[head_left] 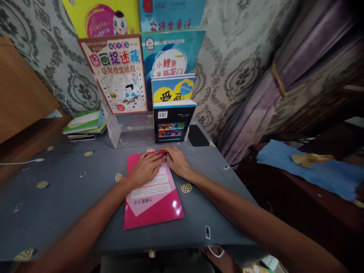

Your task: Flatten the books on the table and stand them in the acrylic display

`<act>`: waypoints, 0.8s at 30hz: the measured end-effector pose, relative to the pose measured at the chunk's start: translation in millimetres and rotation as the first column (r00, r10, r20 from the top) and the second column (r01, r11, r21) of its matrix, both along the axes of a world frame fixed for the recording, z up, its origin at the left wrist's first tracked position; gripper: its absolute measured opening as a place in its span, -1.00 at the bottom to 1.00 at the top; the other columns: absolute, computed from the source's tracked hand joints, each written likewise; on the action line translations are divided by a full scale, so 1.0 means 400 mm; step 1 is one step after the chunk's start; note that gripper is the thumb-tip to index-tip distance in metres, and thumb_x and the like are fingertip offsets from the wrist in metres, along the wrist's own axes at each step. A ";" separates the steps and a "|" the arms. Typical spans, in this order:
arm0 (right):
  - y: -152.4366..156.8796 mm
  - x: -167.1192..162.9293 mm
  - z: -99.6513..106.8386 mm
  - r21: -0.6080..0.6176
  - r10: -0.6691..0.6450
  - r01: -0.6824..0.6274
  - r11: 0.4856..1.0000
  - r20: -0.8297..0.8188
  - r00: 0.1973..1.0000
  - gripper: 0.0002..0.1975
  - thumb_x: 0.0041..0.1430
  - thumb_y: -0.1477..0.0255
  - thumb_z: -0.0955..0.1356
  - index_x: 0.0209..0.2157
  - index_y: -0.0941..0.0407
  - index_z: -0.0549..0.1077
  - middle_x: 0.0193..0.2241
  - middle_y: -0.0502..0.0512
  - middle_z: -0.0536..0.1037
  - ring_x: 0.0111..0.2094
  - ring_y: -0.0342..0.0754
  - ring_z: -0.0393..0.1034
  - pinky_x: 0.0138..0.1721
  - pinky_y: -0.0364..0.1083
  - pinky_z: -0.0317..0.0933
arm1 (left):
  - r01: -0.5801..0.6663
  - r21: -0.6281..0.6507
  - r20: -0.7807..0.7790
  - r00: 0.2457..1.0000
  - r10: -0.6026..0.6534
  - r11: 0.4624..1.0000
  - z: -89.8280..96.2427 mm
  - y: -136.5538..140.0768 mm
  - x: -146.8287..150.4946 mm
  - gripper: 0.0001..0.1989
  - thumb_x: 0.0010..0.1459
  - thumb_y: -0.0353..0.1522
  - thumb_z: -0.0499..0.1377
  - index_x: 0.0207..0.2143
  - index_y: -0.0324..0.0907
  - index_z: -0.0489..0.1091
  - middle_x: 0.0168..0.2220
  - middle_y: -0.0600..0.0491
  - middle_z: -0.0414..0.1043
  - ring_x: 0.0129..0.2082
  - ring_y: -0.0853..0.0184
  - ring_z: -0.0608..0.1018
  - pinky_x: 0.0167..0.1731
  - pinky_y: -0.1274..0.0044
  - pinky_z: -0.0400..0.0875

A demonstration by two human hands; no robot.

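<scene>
A pink book (155,212) lies on the grey tablecloth in front of me, its printed title upside down from my side. Across its upper part rests my left hand (146,167), palm down with fingers stretched toward the top right corner. At that corner my right hand (176,161) has its fingers bent around the book's edge; the fingertips are partly hidden. Just beyond both hands stands a clear rack (113,129) with books upright in tiers. Nearest is a black book (173,121) with its barcode side facing me. On its left stands a brown-bordered picture book (121,76).
Several thin books (85,123) are stacked left of the rack. A black phone (198,135) lies to its right. A white cable (25,162) reaches in from the left. A blue cloth (309,170) lies on dark furniture beyond the table's right edge, near a purple curtain (264,83).
</scene>
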State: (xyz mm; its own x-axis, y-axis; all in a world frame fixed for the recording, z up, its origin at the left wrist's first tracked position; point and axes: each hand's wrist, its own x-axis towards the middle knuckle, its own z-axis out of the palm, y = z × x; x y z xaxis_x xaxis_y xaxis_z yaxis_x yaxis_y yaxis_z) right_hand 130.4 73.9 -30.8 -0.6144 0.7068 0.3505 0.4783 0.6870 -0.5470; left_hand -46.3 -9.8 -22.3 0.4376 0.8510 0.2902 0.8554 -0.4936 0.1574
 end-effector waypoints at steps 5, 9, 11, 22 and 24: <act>0.002 0.003 0.002 0.009 -0.004 0.003 1.000 0.032 0.999 -0.55 0.15 0.70 0.21 -0.01 0.16 0.52 -0.11 0.18 0.61 -0.03 0.05 0.43 0.04 0.02 0.31 | 0.076 -0.092 0.023 0.997 -0.074 0.993 0.017 -0.021 -0.003 -0.61 0.41 -0.33 -0.06 0.19 -0.04 0.39 0.25 -0.04 0.38 0.33 0.16 0.30 0.28 0.04 0.11; 0.004 0.007 0.005 -0.011 0.002 -0.002 1.000 0.040 0.999 -0.56 0.18 0.69 0.21 0.01 0.18 0.52 -0.11 0.19 0.61 -0.04 0.04 0.44 0.03 0.00 0.30 | 0.159 -0.174 0.052 0.987 -0.152 0.972 0.034 -0.048 0.001 -0.61 0.43 -0.28 -0.06 0.20 0.03 0.37 0.30 0.01 0.32 0.36 0.17 0.26 0.30 -0.03 0.02; 0.003 0.009 0.007 -0.006 0.006 -0.006 1.000 0.032 0.999 -0.58 0.20 0.67 0.22 0.01 0.17 0.52 -0.12 0.17 0.61 -0.06 0.02 0.44 0.01 -0.01 0.30 | 0.183 -0.202 0.054 0.983 -0.175 0.962 0.040 -0.062 0.004 -0.62 0.43 -0.25 -0.06 0.19 0.06 0.38 0.29 0.03 0.33 0.35 0.18 0.27 0.31 -0.02 0.02; -0.019 0.009 0.026 0.047 0.001 -0.007 0.999 0.116 0.993 -0.68 0.30 0.46 0.29 0.04 0.21 0.49 -0.16 0.20 0.60 -0.07 0.10 0.39 -0.01 0.05 0.23 | 0.293 -0.241 0.019 0.955 -0.298 0.925 0.063 -0.154 0.037 -0.62 0.42 -0.25 -0.02 0.22 0.06 0.34 0.33 0.07 0.26 0.38 0.17 0.22 0.36 -0.02 -0.10; -0.021 0.010 0.028 0.048 -0.001 -0.005 0.999 0.126 0.992 -0.68 0.30 0.45 0.30 0.04 0.22 0.49 -0.16 0.21 0.60 -0.07 0.10 0.39 -0.01 0.06 0.23 | 0.305 -0.261 -0.001 0.949 -0.316 0.916 0.067 -0.176 0.043 -0.61 0.43 -0.26 -0.03 0.23 0.06 0.33 0.34 0.08 0.25 0.39 0.16 0.20 0.36 -0.03 -0.10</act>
State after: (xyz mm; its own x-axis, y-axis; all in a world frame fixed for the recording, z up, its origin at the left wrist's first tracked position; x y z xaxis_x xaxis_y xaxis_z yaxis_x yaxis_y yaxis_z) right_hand 134.3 65.6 -19.7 -0.6571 0.6897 0.3043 0.5397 0.7122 -0.4489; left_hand -29.0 -80.1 4.6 0.6990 0.7129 0.0572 0.6742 -0.6835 0.2798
